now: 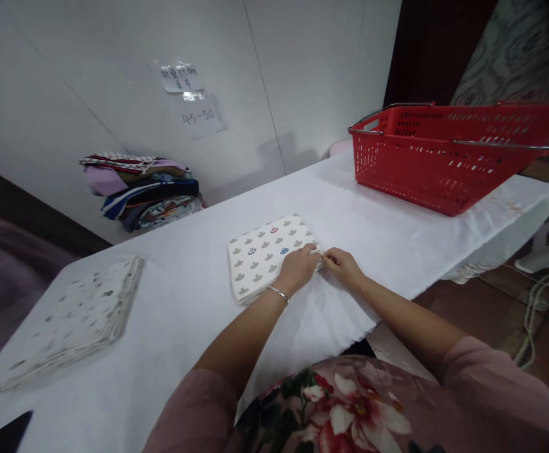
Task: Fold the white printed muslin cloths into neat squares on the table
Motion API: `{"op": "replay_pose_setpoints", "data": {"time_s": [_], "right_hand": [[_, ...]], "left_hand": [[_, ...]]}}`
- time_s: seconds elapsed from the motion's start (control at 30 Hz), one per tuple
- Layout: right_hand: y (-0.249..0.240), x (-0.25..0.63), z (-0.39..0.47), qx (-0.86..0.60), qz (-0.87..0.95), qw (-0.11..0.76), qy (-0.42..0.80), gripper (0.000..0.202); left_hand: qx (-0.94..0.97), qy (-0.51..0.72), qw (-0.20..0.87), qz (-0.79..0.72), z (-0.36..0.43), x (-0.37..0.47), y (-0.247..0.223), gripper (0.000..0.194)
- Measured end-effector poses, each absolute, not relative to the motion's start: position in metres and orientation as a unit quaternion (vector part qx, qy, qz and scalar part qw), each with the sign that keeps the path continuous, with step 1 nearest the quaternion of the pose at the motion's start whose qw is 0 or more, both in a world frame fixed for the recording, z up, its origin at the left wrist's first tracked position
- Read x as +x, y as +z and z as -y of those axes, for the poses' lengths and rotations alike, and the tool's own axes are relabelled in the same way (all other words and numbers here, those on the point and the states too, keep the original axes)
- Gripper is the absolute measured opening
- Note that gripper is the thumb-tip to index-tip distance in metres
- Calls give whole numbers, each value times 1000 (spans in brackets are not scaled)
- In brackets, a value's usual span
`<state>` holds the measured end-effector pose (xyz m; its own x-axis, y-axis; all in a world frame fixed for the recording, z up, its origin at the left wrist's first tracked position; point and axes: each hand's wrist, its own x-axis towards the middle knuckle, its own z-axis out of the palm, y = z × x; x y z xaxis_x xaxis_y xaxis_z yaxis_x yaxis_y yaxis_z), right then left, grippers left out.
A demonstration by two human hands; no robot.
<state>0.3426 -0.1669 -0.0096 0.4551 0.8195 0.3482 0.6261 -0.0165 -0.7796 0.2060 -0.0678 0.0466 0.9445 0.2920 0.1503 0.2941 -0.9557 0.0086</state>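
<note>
A folded white cloth (267,251) with a grey print and a few red and blue motifs lies flat before me. My left hand (299,269), with a bracelet at the wrist, rests on its near right corner, fingers closed on the edge. At that same corner my right hand (344,267) pinches the cloth's edge between thumb and fingers. To the left lies a second folded printed cloth (76,321), thicker and apart from both hands.
A red plastic basket (415,167) with metal handles stands at the back right of the white-covered table (184,302). Stacked folded clothes (146,192) sit by the wall at the back left. A dark flat object (7,434) lies at the front left corner.
</note>
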Motion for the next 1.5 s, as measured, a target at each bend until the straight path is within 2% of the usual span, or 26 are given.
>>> {"op": "replay_pose_setpoints", "data": {"time_s": [0.27, 0.63, 0.93, 1.5], "right_hand": [[-10, 342, 167, -709, 514, 476, 87, 16], [-10, 343, 167, -722, 515, 453, 91, 20], [-8, 343, 167, -718, 516, 455, 104, 15], [-7, 342, 169, -713, 524, 454, 108, 13]], "left_hand": [[-990, -19, 67, 120, 73, 213, 66, 22], [-988, 37, 66, 132, 75, 222, 77, 22], [-989, 60, 67, 114, 68, 233, 79, 21], [-993, 7, 35, 116, 72, 229, 74, 18]]}}
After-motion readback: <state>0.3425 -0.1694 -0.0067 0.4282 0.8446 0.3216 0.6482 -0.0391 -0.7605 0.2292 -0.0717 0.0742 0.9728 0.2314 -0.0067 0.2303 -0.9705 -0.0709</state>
